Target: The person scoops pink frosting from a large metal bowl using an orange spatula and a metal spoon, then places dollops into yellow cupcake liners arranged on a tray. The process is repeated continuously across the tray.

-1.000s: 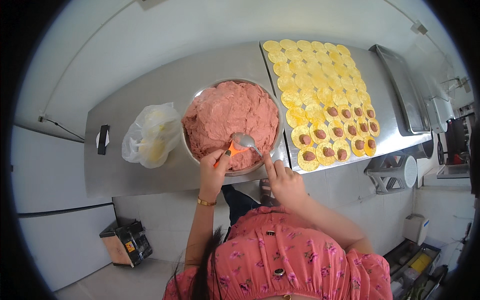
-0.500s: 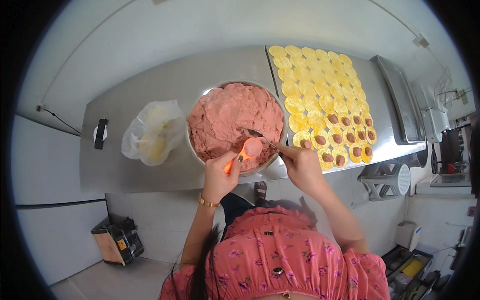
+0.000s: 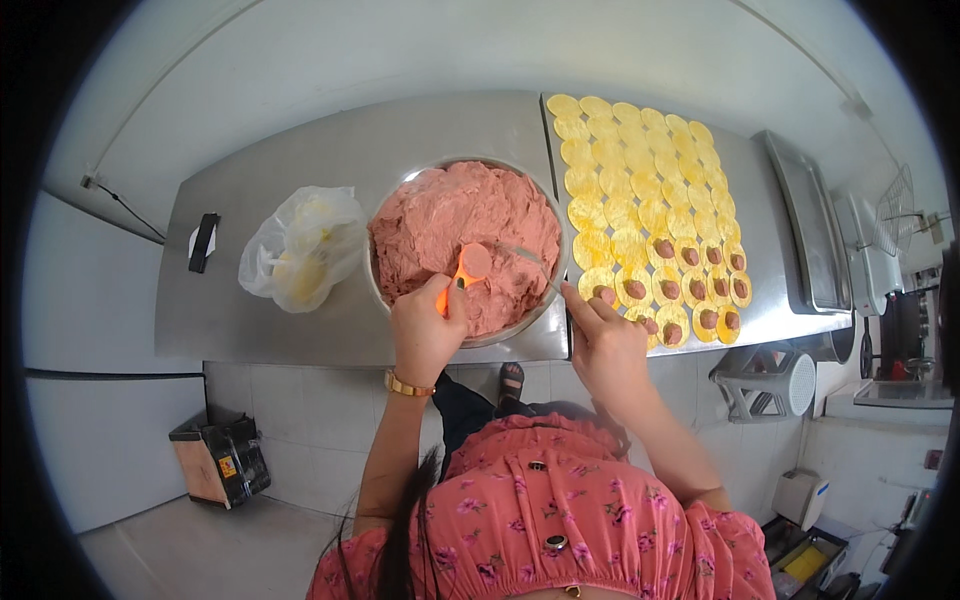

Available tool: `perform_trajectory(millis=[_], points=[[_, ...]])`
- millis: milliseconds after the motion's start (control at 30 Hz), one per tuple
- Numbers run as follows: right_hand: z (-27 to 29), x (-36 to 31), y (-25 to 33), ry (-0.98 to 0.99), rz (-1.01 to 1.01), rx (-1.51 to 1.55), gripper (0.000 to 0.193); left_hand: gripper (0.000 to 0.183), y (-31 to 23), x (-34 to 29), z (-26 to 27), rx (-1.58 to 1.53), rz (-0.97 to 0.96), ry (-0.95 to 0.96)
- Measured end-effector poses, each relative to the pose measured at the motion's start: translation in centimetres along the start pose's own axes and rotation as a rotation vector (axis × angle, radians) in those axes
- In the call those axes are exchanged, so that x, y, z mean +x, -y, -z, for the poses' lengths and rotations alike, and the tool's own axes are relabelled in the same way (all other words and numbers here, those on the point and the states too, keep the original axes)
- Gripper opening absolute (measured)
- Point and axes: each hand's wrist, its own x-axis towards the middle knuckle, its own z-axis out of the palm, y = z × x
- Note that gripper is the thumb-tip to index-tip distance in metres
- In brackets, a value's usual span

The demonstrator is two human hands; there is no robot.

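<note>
A grey metal surface spans the frame, a pale wall behind it. At its left end lies a black strip; next comes a translucent plastic bag with something yellow inside. At centre stands a round metal bowl, heaped with pink paste. Below centre, the left hand is closed around the handle of an orange scoop — its cup, filled with paste, sits over the bowl. Just right of it, the right hand has its fingers together on a metal spoon, which reaches over the paste; contact is unclear. Yellow discs in rows fill the right of centre — the lower ones bear pink dollops. A metal tray lies farther right.
</note>
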Motion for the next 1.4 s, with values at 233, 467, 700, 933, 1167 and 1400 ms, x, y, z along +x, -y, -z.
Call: perform_trajectory(millis=[233, 467, 700, 933, 1167, 1400], points=[[-0.7, 0.0, -1.6, 0.013, 0.115, 0.002, 0.045, 0.016, -2.4, -0.4, -1.6, 0.018, -0.030, -0.027], [3.5, 0.3, -5.0, 0.010, 0.189, -0.136, 0.050, 0.015, -6.1, -0.3, -3.0, 0.009, -0.071, -0.029], [6.0, 0.6, -7.9, 0.020, 0.307, -0.188, 0.055, 0.015, -9.1, -0.1, -4.0, -0.023, -0.047, 0.016], [7.6, 1.7, -9.9, 0.113, 0.349, -0.236, 0.059, 0.016, -9.8, 0.7, -5.3, -0.014, -0.037, 0.039], [9.7, 4.1, -8.3, 0.198, 0.131, -0.203, 0.047, 0.013, -10.5, 3.1, -4.3, 0.196, -0.279, -0.009], [10.9, 6.7, -10.1, 0.437, -0.247, 0.706, 0.026, 0.011, -10.5, 3.5, -1.5, 0.187, -0.344, 0.070]])
